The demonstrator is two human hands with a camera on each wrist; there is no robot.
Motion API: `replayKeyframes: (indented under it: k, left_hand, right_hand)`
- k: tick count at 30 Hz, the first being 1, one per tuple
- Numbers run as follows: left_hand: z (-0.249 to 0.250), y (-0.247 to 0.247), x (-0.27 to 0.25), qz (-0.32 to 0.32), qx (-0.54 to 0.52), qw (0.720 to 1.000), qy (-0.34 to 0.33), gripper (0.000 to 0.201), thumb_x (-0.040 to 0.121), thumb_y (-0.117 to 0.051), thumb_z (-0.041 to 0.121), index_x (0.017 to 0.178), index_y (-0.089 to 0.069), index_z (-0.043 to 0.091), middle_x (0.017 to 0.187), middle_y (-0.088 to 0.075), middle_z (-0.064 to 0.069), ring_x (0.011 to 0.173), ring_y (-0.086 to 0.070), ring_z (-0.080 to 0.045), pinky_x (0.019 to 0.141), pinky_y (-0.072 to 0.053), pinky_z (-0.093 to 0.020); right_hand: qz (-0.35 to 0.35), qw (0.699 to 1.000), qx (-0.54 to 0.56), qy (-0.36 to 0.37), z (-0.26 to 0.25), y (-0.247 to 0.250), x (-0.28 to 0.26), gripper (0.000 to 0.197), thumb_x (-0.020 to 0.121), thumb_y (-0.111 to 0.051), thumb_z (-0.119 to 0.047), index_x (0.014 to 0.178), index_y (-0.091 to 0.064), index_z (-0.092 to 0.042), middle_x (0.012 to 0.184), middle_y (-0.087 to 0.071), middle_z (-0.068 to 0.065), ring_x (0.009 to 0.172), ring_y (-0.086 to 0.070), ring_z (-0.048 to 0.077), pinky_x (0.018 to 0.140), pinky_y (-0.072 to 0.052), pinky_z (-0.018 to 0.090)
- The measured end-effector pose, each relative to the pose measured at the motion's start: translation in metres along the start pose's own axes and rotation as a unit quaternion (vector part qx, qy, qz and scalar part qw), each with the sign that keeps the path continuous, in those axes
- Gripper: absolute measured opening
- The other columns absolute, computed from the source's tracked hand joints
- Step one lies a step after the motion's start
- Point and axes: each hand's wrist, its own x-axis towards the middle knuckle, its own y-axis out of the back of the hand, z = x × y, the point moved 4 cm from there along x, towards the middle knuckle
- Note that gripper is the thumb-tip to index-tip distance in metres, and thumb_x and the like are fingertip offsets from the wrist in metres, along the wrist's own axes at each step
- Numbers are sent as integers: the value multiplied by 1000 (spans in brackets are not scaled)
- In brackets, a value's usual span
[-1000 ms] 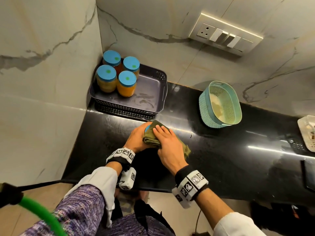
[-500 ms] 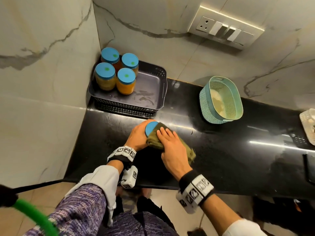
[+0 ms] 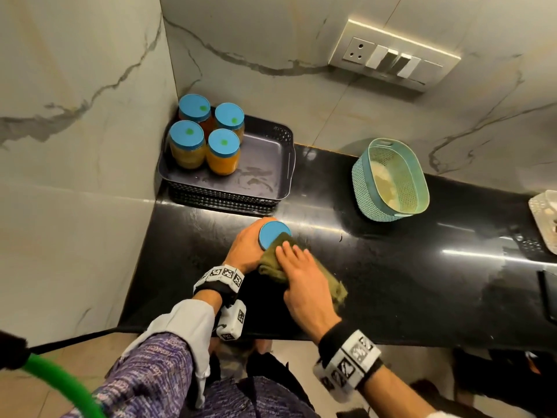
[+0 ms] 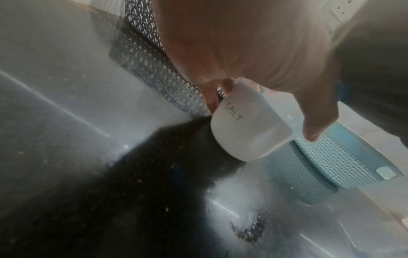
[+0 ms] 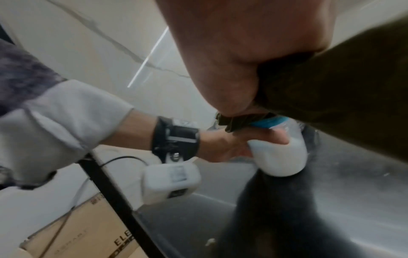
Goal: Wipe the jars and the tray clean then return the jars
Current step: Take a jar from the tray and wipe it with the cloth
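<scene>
Your black table (image 3: 391,267) carries the dark tray (image 3: 271,164) in the corner, with four blue-lidded jars (image 3: 223,152) standing in its left half and smears visible on the bare right half of its floor. A teal basket (image 3: 361,182) sits well apart to the right.

The change is on the fifth jar, the salt jar (image 4: 249,129), which stands on the table just in front of the tray. A second ago your green cloth (image 3: 301,267) covered nearly all of its blue lid; now the cloth has slid off toward you and most of the lid (image 3: 272,236) shows bare. That suggests the top is wiped and you are moving to the side or finishing this jar.

Your left hand (image 3: 247,245) keeps its grip curled round the jar's body, thumb and fingers on the white glass, holding it steady. Your right hand (image 3: 304,282) lies on the cloth with fingers fairly straight, pressing it against the jar's near side; the right wrist view is blurred, so the thumb may be tucked into the fabric.

The tray itself looks unwiped as yet, so that step is probably still ahead.
</scene>
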Motion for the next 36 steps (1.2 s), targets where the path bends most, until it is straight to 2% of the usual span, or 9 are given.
replayKeyframes:
  k: [4,8,11,17,22,27,29,32,36]
  left_hand:
    - [-5,2,-2,9,-33,999,25,50,75,-69,50,122,-65,34,124,-70,4,114,-66,2,114,-47,-47]
    - [1,2,0,-11,17,1000,2,81,61,-90,40,136,-59,33,135,-67,7,125,-64,-8,113,-47,-36]
    - [4,0,0,-8,46,999,-9,63,75,-87,31,133,-61,33,127,-69,12,118,-66,-7,108,-51,-35]
    - [-1,4,-2,-12,14,998,57,64,89,-62,40,143,-52,6,144,-58,-22,126,-60,-21,115,-43,-33]
    - [-3,0,1,-20,42,998,40,79,61,-89,35,135,-62,32,123,-70,18,113,-65,6,101,-50,-19]
    - [-1,-2,3,13,52,998,18,85,52,-98,30,130,-62,31,118,-70,14,107,-65,-3,96,-49,-18]
    - [3,-4,2,28,27,999,37,81,53,-100,26,126,-64,28,113,-71,11,103,-65,-5,90,-47,-10]
    - [7,0,3,56,-85,992,80,72,56,-100,8,119,-65,15,108,-72,2,96,-66,-9,80,-50,-10]
    - [28,2,-5,74,-220,968,98,74,48,-92,10,118,-66,8,104,-73,-1,94,-67,-12,77,-54,-21]
  right_hand:
    - [15,999,23,40,-16,-4,28,89,71,-61,8,157,-44,-8,163,-43,12,155,-34,30,132,-11,43]
    - [3,1000,7,11,1,4,53,91,70,-61,4,158,-42,-9,165,-40,10,156,-32,29,132,-15,42]
    - [9,1000,-6,1,8,-1,20,94,67,-64,7,157,-42,-8,164,-42,11,155,-34,30,131,-12,41]
    - [7,998,46,50,-22,-12,25,92,77,-61,6,163,-33,-13,169,-31,6,160,-21,23,130,0,32]
    - [23,990,120,-65,9,2,54,97,71,-56,9,162,-35,-17,168,-35,9,156,-31,27,130,-16,33]
    - [24,927,323,-189,50,-11,5,86,75,-45,14,145,-61,-32,132,-73,-3,126,-65,17,116,-47,37]
    - [61,850,456,-255,67,-18,-10,77,75,-42,21,124,-73,-30,110,-78,-13,110,-70,13,100,-57,31]
    - [115,751,562,-328,86,-14,-11,58,78,-46,21,108,-73,-19,97,-78,7,97,-69,35,79,-60,38]
    - [123,806,540,-208,61,23,10,56,78,-51,17,119,-70,-16,103,-74,-5,96,-67,8,82,-56,19]
